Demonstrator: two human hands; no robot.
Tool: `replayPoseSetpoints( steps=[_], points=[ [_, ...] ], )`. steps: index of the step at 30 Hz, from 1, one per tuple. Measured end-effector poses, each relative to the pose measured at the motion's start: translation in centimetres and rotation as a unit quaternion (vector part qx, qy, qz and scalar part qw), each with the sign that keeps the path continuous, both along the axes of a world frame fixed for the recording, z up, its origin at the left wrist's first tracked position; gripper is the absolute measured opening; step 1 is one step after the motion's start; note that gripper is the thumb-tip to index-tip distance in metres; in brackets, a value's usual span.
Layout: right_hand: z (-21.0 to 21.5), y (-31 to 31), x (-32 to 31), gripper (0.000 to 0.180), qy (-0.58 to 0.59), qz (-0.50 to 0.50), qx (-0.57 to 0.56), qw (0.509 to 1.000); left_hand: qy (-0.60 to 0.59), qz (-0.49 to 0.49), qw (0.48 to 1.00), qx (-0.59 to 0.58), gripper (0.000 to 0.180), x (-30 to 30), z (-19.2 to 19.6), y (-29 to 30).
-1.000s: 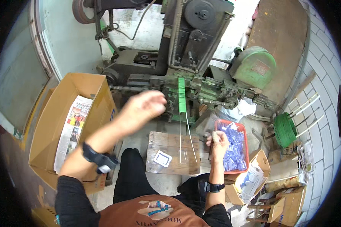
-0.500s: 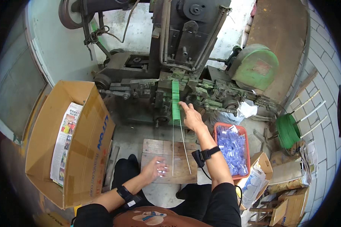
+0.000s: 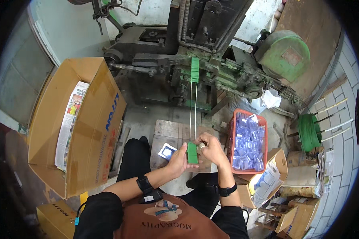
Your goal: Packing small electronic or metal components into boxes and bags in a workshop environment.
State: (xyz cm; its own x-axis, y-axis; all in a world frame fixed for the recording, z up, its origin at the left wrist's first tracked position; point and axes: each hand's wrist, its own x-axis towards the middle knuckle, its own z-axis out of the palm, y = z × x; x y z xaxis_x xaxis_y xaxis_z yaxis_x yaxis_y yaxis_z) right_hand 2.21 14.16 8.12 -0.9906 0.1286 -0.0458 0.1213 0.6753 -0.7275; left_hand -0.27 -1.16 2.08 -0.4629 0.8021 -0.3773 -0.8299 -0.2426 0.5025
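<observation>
My left hand is closed round a short bundle of small green pieces, fingers showing beneath it. Right beside its upper end, my right hand is curled with fingertips drawn together; what they pinch is hidden. Two thin pale rods run from the dark machine down to my hands. A longer row of green pieces sits at their machine end. By my left hand, a small clear plastic box lies on the wooden board.
At left stands a large open cardboard box with newspaper inside. A red basket full of clear bluish plastic boxes is at right, beside a smaller carton. Further right is a reel of green wire. A green guard covers part of the machine.
My right hand has come down from the row at the machine to the rods' near ends. My left hand now holds a green bundle, and the clear box lies on the board. The view has shifted.
</observation>
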Motion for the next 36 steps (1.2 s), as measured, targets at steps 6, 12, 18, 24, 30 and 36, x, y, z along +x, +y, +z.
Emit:
replayPoseSetpoints(
  steps=[6, 12, 18, 24, 30, 36],
  points=[
    [-0.8, -1.1, 2.2, 0.02, 0.019, -0.103, -0.2, 0.974, 0.001, -0.017, 1.0, -0.012, 0.051, 0.1, 0.1, 0.1],
    [-1.6, -1.3, 2.1, 0.024, 0.035, -0.035, 0.029, 0.998, -0.02, -0.063, 0.994, -0.087, 0.05, -2.0, 0.3, 0.1],
    [1.6, -1.3, 1.1, 0.031, 0.02, -0.015, 0.087, 0.996, 0.007, -0.085, 0.987, -0.139, 0.052, -2.5, 1.3, 0.4],
    [3.1, 3.5, -7.5, 0.059, 0.122, -0.044, 0.113, 0.985, -0.009, -0.097, 0.992, -0.081, 0.054, -1.8, 1.2, 0.3],
    [0.3, 5.5, -12.3, 0.05, 0.098, -0.058, 0.207, 0.972, -0.017, -0.081, 0.991, -0.109, 0.057, -1.5, 1.5, 0.2],
    [1.2, 2.7, -5.3, 0.027, 0.09, -0.125, 0.078, 0.985, -0.048, -0.081, 0.99, -0.102, 0.059, -1.6, 1.1, -0.1]
  ],
)
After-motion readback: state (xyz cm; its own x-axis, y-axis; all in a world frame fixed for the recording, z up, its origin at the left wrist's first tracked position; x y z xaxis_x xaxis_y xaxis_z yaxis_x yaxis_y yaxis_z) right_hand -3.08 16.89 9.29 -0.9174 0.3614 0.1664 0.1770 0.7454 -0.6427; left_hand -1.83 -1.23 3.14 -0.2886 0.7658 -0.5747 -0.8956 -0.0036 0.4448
